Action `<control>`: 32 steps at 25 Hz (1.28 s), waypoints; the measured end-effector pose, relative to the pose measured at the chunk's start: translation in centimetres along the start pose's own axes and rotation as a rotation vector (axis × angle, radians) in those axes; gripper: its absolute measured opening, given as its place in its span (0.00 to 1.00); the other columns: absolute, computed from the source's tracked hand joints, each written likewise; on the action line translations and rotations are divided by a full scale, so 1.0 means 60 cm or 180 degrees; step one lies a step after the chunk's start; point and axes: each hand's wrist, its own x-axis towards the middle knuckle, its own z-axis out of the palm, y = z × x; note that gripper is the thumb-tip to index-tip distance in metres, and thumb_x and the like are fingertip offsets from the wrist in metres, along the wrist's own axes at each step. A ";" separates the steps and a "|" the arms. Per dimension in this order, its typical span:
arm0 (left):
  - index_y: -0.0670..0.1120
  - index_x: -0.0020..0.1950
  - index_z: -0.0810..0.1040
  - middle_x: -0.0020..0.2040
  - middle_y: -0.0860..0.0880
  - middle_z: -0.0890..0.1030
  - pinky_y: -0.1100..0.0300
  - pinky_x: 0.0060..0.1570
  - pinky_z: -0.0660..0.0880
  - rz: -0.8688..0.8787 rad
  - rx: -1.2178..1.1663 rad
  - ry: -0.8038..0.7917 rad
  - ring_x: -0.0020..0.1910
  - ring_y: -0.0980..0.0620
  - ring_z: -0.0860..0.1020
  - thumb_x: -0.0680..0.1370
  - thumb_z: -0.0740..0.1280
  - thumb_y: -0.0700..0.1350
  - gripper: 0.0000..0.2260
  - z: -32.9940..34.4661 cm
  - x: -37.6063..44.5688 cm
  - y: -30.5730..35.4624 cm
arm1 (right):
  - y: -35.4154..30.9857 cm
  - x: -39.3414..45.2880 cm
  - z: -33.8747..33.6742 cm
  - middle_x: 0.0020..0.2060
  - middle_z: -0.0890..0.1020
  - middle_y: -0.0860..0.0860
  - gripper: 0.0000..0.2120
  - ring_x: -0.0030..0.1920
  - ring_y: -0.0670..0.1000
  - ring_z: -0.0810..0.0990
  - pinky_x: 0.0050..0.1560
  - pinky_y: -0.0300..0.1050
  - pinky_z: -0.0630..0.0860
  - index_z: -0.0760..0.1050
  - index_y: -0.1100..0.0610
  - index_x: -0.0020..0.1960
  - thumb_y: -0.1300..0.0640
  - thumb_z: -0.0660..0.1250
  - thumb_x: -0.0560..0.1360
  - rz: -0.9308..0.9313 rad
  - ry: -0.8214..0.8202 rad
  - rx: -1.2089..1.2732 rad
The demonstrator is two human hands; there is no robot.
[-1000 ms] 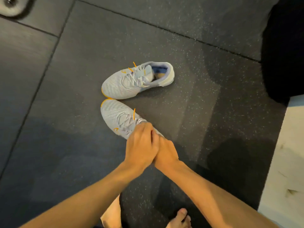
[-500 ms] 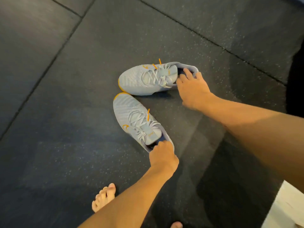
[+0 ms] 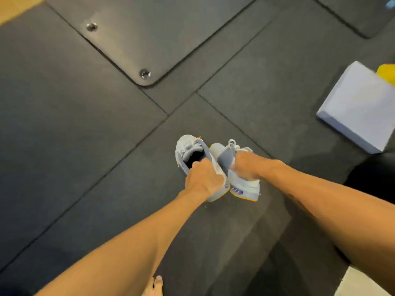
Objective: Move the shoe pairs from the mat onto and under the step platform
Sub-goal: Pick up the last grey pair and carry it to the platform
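Note:
I hold a pair of light grey sneakers with orange trim above the dark speckled mat [image 3: 106, 167]. My left hand [image 3: 204, 178] grips the heel collar of the left sneaker [image 3: 186, 149], whose toe points away from me. My right hand [image 3: 249, 166] is closed on the heel of the right sneaker [image 3: 243, 189]. The two shoes hang side by side, touching, in the middle of the view. No step platform is recognisable in this view.
A white box-like object [image 3: 361, 107] lies on the floor at the right, with something yellow [image 3: 386, 72] behind it. A dark plate with two bolts [image 3: 145, 73] sits on the far floor. My bare toes [image 3: 157, 285] show at the bottom.
Half a second ago both sneakers lay on the mat with a hand at each heel. Now both are lifted off the floor and held together, and the view has swung to other floor tiles.

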 end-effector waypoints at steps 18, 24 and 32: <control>0.45 0.29 0.70 0.30 0.39 0.69 0.41 0.29 0.72 0.1313 -0.1823 0.3261 0.30 0.45 0.68 0.69 0.68 0.53 0.15 -1.016 -0.590 0.573 | -0.369 -0.701 -1.027 0.46 0.80 0.53 0.13 0.40 0.48 0.77 0.37 0.43 0.70 0.75 0.56 0.57 0.51 0.61 0.77 -0.2890 0.0524 0.4004; 0.39 0.35 0.74 0.32 0.36 0.73 0.43 0.23 0.73 0.1632 -0.1925 0.4389 0.30 0.36 0.72 0.69 0.67 0.57 0.20 -1.203 -0.625 0.508 | -0.604 -0.707 -1.159 0.42 0.81 0.49 0.11 0.36 0.45 0.77 0.30 0.37 0.70 0.77 0.53 0.55 0.50 0.62 0.76 -0.3490 0.0263 0.3917; 0.50 0.31 0.75 0.27 0.50 0.74 0.61 0.16 0.67 0.1781 -0.2624 0.4640 0.21 0.52 0.73 0.72 0.67 0.50 0.10 -1.501 -0.542 0.380 | -0.949 -0.601 -1.257 0.42 0.81 0.50 0.14 0.34 0.44 0.77 0.30 0.38 0.66 0.74 0.58 0.61 0.54 0.62 0.78 -0.3783 -0.0010 0.3616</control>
